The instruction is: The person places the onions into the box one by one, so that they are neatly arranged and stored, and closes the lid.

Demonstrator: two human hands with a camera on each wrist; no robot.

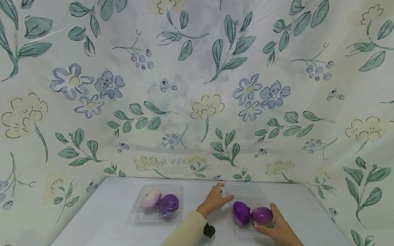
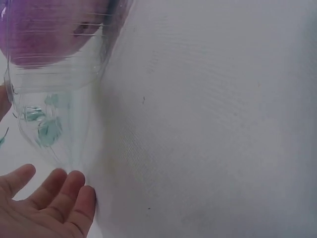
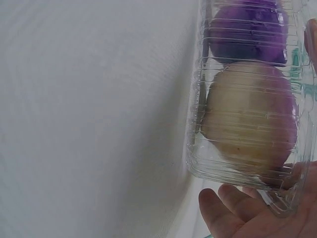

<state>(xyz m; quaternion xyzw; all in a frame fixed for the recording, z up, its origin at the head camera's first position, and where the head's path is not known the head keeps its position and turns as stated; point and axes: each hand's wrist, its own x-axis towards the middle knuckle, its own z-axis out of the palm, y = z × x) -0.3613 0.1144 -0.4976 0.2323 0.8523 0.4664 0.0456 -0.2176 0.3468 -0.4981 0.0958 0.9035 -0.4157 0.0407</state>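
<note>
A clear plastic box [image 1: 237, 233] on the right side of the table has its lid [image 1: 246, 188] folded back. Inside lie a deep purple, round vegetable [image 1: 241, 213] and a paler purple one [image 1: 262, 215] that looks cream on one side in the right wrist view; their kind is unclear. My left hand [image 1: 216, 198] is at the lid's left side, thumb extended, fingertips near the lid's edge. Around the box's right end, my right hand [image 1: 278, 225] has its thumb and forefinger spread beside the paler vegetable. Its other fingers [image 3: 213, 203] extend loosely by the box's end.
Another clear plastic box [image 1: 138, 217] stands at the left, with a whitish-pink vegetable [image 1: 152, 199] and a purple one [image 1: 169, 205] inside. A small black object [image 1: 209, 230] is by the left sleeve. Floral cloth [image 1: 197, 119] hangs behind the white table [image 1: 101, 212].
</note>
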